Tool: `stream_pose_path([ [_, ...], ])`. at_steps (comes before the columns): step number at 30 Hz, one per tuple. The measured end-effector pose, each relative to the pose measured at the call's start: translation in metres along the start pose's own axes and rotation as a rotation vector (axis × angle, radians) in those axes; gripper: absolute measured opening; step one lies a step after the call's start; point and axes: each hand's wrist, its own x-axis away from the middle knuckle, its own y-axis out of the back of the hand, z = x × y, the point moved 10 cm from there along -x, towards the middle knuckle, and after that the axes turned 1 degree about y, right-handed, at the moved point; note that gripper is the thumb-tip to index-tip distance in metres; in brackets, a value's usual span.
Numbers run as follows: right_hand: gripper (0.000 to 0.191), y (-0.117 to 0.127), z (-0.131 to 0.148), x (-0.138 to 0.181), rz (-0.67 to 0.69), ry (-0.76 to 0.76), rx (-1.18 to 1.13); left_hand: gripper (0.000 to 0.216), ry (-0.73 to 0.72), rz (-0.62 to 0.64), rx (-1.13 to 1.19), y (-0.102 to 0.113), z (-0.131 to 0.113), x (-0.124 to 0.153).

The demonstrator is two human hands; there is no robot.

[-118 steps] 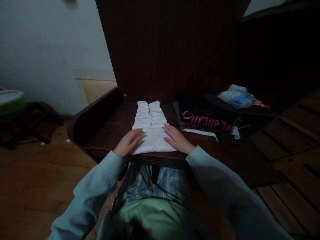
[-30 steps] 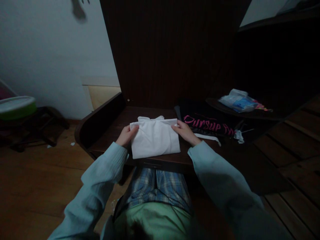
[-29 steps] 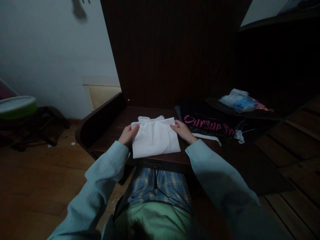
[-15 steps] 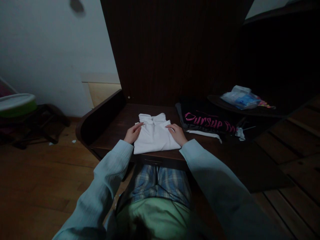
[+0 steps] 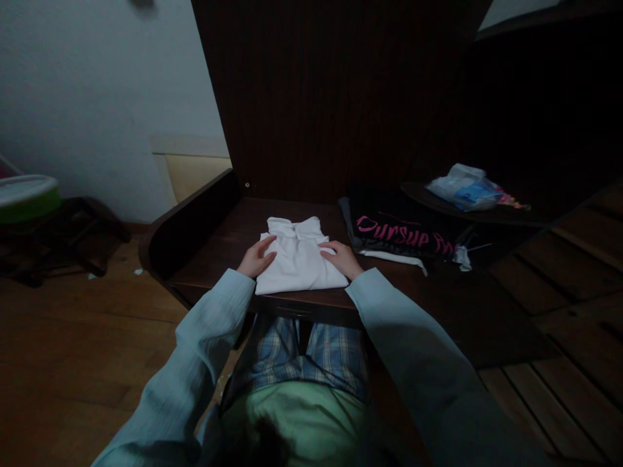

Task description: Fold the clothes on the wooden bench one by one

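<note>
A folded white collared shirt [image 5: 298, 263] lies flat on the dark wooden desktop [image 5: 209, 259], collar toward the back. My left hand [image 5: 257, 257] rests on its left edge, thumb and fingers apart. On the opposite edge lies my right hand [image 5: 342, 259], its fingers reaching over the cloth with the thumb spread away. Both hands touch the shirt without a visible grip. The undersides of my fingers are hidden.
Folded dark clothes [image 5: 403, 230] with pink lettering lie right of the shirt. Beyond them, a plastic packet [image 5: 464, 188] sits on a curved shelf. A raised side panel [image 5: 187, 211] borders the desktop's left. A green-and-white tub [image 5: 29, 198] stands far left.
The view has shifted slightly. My hands stay at the shirt's two sides, with the thumbs spread a little wider from the fingers. The shirt remains folded in place.
</note>
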Motion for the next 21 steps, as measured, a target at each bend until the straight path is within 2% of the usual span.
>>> stream_pose_path([
  [5, 0.027, 0.02, 0.029, -0.002, -0.102, 0.135, 0.036, 0.054, -0.013, -0.019, -0.016, 0.015, -0.022, -0.002],
  [10, 0.036, 0.035, 0.047, -0.026, -0.159, 0.139, 0.149, 0.053, -0.054, -0.08, 0.035, 0.033, -0.039, -0.035],
  [13, 0.048, 0.024, 0.034, -0.042, -0.115, 0.03, 0.219, 0.053, -0.051, -0.116, 0.089, 0.028, -0.022, -0.059],
  [15, 0.054, 0.007, 0.014, -0.046, -0.034, -0.086, 0.272, 0.054, -0.005, -0.103, 0.113, 0.016, 0.001, -0.069],
  [17, 0.051, -0.01, -0.004, -0.043, 0.042, -0.17, 0.311, 0.056, 0.04, -0.072, 0.119, 0.004, 0.023, -0.071],
  [19, 0.044, -0.019, -0.014, -0.041, 0.06, -0.179, 0.322, 0.053, 0.043, -0.051, 0.091, -0.003, 0.037, -0.068],
  [21, 0.042, -0.019, -0.013, -0.04, 0.016, -0.127, 0.302, 0.051, 0.018, -0.044, 0.036, -0.003, 0.042, -0.064],
])
